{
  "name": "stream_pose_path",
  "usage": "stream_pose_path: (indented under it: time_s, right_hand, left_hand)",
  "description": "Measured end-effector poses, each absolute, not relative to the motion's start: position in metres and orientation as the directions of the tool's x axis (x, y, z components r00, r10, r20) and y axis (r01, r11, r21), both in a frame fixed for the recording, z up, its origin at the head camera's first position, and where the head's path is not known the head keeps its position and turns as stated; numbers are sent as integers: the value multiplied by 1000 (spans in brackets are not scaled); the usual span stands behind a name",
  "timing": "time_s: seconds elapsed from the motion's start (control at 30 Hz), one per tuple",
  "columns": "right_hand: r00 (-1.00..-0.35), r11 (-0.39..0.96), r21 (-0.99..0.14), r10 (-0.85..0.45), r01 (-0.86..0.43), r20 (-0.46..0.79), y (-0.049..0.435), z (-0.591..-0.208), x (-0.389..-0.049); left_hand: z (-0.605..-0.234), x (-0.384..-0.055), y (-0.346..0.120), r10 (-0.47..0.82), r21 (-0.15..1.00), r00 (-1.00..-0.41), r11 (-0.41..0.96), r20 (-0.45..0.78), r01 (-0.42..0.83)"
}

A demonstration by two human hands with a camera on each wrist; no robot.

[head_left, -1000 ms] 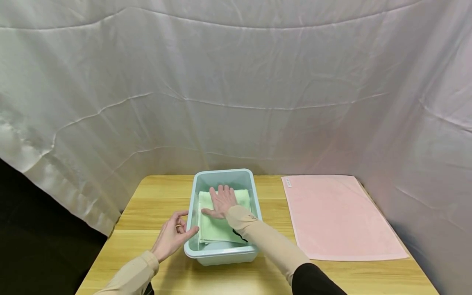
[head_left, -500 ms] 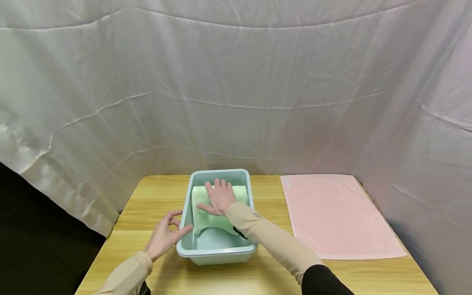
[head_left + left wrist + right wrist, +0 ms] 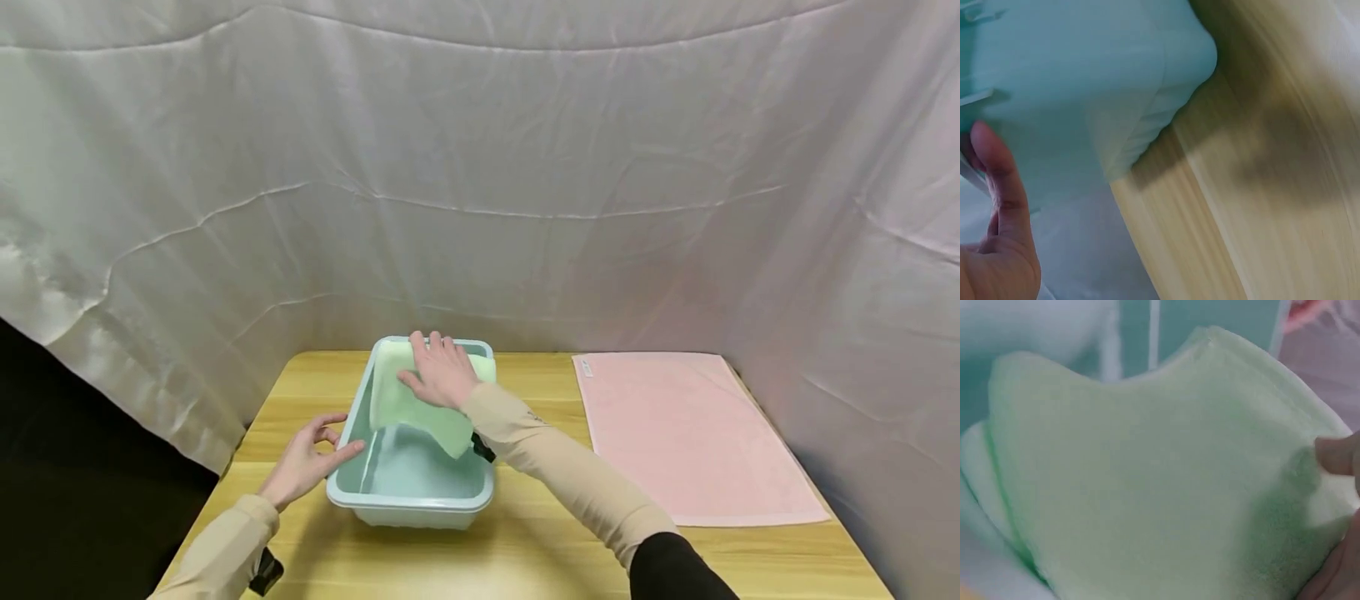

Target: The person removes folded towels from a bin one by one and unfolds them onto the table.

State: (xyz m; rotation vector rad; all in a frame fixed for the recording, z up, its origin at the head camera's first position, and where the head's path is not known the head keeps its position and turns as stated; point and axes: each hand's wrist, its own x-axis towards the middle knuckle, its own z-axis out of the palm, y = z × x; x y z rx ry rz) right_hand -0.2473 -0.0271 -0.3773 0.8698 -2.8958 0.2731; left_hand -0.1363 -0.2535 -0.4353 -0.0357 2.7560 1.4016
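A light-blue plastic basin (image 3: 416, 504) stands near the middle of the wooden table. At its left rim my left hand (image 3: 303, 462) holds on, thumb over the rim and fingers along the outer wall; the left wrist view shows part of that hand (image 3: 1007, 219) against the basin wall. A folded pale-green towel (image 3: 393, 392) is raised at the basin's far end, its near edge hanging loose over the bare bottom. My right hand (image 3: 442, 371) grips the towel from above, fingers over its far edge. In the right wrist view the towel (image 3: 1135, 481) bends, with the thumb (image 3: 1335, 455) on it.
To the right a pink towel (image 3: 690, 437) lies flat on the table (image 3: 570, 550), a small white label at its far left corner. A pale grey curtain (image 3: 480, 183) hangs behind and at the sides.
My right hand has gone from lying flat on the towel to gripping and raising it towards the basin's far end. The basin and my left hand have shifted left.
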Motion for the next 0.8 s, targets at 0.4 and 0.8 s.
stream_pose_path:
  time_s: [0.4,0.8]
  right_hand:
    - [-732,653,-331,-609,-681,305,-16,-332,-245]
    - [-702,466,-529,-535,-709,470,10,-300,-250]
  left_hand:
    - [-432,-137,-296,-3,726,-999,687,-36,-28]
    - [-432,-137,-333,-27,669,-999,743,-28,-39]
